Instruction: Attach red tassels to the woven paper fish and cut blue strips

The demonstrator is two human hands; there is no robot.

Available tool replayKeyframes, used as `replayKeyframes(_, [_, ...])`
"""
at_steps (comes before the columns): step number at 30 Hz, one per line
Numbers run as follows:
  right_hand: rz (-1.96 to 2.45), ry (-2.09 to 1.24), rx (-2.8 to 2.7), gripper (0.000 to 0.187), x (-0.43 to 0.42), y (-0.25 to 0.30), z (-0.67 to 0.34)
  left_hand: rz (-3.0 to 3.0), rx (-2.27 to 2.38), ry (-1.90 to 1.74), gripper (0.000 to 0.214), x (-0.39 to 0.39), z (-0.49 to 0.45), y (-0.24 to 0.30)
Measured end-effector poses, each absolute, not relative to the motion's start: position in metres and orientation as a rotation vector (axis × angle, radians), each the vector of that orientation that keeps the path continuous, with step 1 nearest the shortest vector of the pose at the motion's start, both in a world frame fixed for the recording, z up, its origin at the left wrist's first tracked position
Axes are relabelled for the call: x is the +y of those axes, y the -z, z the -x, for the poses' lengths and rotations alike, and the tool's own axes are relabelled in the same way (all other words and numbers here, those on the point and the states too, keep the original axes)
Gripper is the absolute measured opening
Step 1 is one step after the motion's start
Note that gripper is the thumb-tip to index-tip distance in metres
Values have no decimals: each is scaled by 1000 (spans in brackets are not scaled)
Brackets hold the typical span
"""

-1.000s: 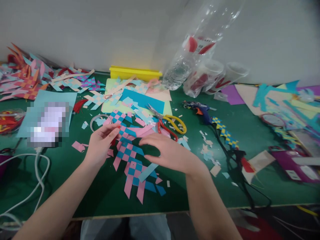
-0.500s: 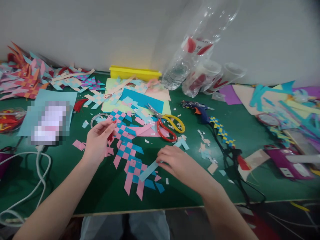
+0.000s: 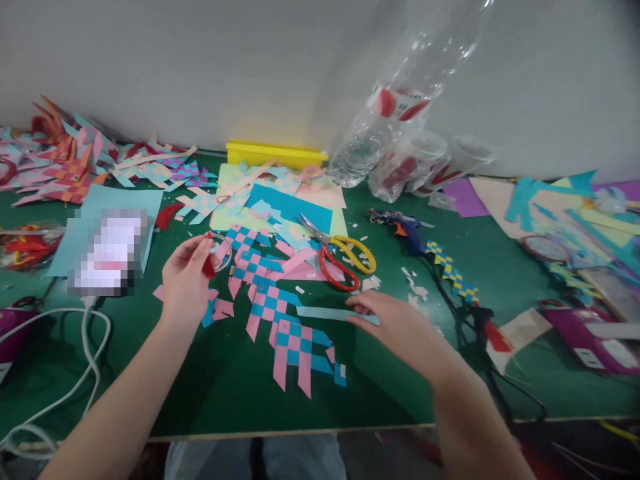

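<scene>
Fingertips pinched, my left hand point(image 3: 187, 270) holds a small red tassel point(image 3: 209, 267), partly hidden by the fingers. Right beside it is a clear ring point(image 3: 229, 253); whether the hand also grips this ring I cannot tell. A row of woven pink-and-blue paper fish point(image 3: 267, 303) runs down the table between my hands. Closed on the right end of a light blue paper strip point(image 3: 323, 313), my right hand point(image 3: 385, 320) keeps it roughly level, its left end near the fish. Scissors point(image 3: 340, 257) with one red and one yellow handle lie beyond that hand.
A phone point(image 3: 113, 247) with a white cable point(image 3: 103, 320) lies at left. A blue glue gun point(image 3: 407, 233), a plastic bottle point(image 3: 370, 147) and cups point(image 3: 415, 160) stand or lie behind. Paper scraps point(image 3: 415, 287) litter the green table point(image 3: 225, 393); woven pieces point(image 3: 70, 167) pile up back left.
My right hand has moved right with the blue strip, which swung from slanting across the lowest fish to nearly level. My left hand shifted left, uncovering the ring. The view moved slightly.
</scene>
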State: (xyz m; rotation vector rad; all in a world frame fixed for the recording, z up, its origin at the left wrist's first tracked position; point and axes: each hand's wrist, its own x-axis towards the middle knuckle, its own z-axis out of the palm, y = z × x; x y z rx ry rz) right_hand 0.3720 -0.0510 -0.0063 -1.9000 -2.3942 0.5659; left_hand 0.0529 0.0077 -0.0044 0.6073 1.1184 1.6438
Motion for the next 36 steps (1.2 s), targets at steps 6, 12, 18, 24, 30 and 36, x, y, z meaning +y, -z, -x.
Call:
replayKeyframes(6, [2114, -627, -2325, 16, -44, 5, -392, -577, 1118, -1650, 23, 7, -50, 2])
replayKeyframes(12, [1876, -741, -2430, 13, -44, -9, -388, -584, 1110, -1635, 23, 7, -52, 2])
replayKeyframes(18, [1614, -861, -2300, 21, -47, -37, -390, -596, 1128, -1626, 24, 6, -52, 2])
replayKeyframes(24, [1915, -629, -1804, 30, -17, -31, -398, -603, 1112, -1614, 24, 5, -50, 4])
replayKeyframes(30, [2213, 116, -2109, 31, 23, -28, -366, -551, 1141, -1649, 26, 5, -52, 6])
replayKeyframes(36, [1513, -352, -2441, 27, 54, -48, -275, -435, 1122, -1599, 28, 5, -57, 14])
